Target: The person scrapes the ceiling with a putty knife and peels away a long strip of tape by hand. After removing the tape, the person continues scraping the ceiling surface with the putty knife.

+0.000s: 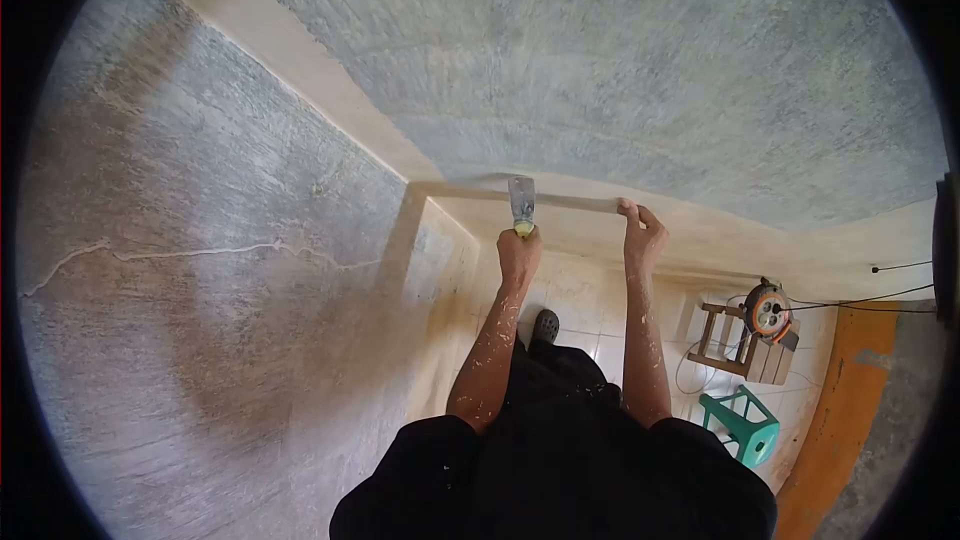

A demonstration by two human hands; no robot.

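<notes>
Black shirt (560, 480) nearest; grey-smeared flat metal scraper (522, 200) projects from left grip (519, 254), clamped round it; right grip (645, 234) near cream wall (722, 234), closure unclear

Cable reel (768, 310) right of hands (645, 238)

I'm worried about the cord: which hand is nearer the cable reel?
The right hand. It is raised at the wall, left of the cable reel; the left hand, holding the scraper, is farther left.
</notes>
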